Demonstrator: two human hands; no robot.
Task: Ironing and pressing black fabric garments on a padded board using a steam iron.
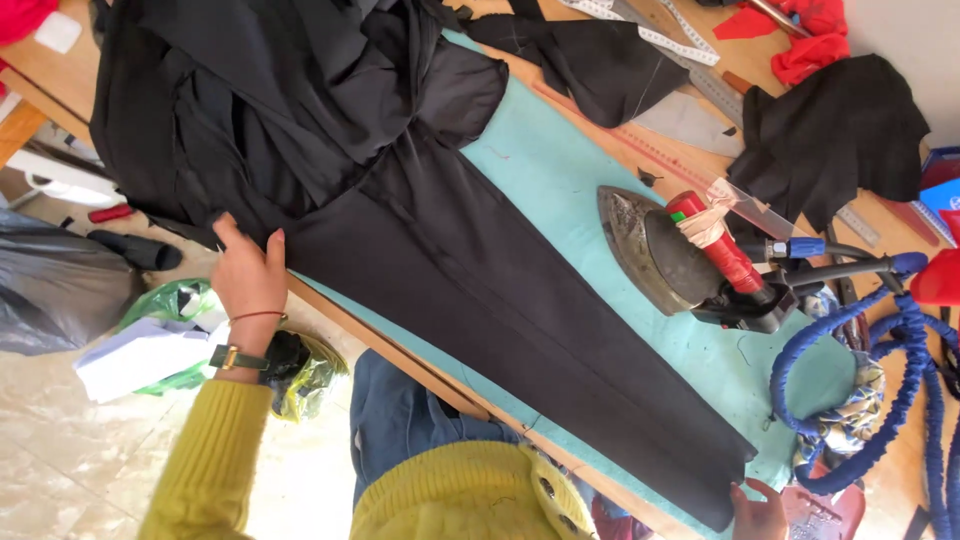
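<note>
A long black trouser leg [520, 330] of smooth, matte woven cloth lies stretched flat along the turquoise padded ironing board [560, 170], its upper part bunched in loose folds at the far end. The left hand [248, 272] rests flat with fingers spread on the cloth's near edge, clamping nothing, and the right hand [757, 512] pinches the hem corner between its fingertips. The heavy steam iron [690, 255], with its scorched grey soleplate, red handle and coiled blue hose [880, 370], stands tipped on its side just beside the cloth; to my eye, a tug could drag fabric against the plate and singe it or crease the leg.
</note>
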